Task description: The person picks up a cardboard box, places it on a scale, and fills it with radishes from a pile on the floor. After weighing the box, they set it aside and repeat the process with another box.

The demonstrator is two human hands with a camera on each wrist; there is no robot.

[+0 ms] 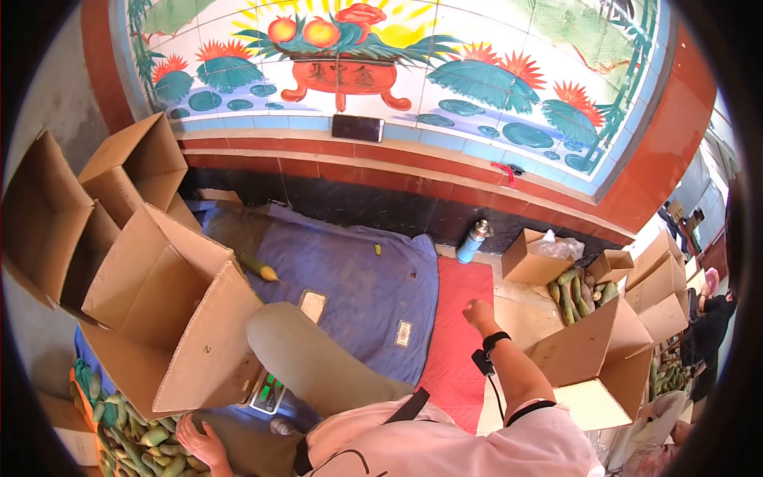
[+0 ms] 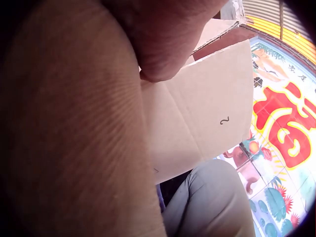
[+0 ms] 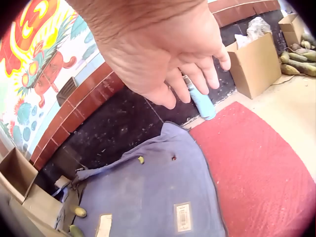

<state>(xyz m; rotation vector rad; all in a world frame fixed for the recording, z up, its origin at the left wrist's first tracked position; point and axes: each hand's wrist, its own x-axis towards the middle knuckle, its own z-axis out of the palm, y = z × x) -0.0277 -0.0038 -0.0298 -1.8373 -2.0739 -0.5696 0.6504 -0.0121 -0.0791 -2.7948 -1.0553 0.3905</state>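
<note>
Painted tiles [image 1: 342, 71] of lotus and fruit fill the wall behind a blue cloth [image 1: 366, 294] and a red mat [image 1: 461, 342] on the floor. Before me, to the left, an open cardboard box [image 1: 171, 310] marked "2" stands tilted beside a scale's green display [image 1: 269, 391]. My left hand [image 1: 203, 445] is by the box's lower edge, next to piled green vegetables [image 1: 143, 445]; I cannot tell whether its fingers grip the cardboard. My right hand [image 3: 165, 54] hangs over the mat, loosely open, fingers slightly bent, holding nothing. Near the wall, a blue bottle [image 1: 474, 241] stands upright.
</note>
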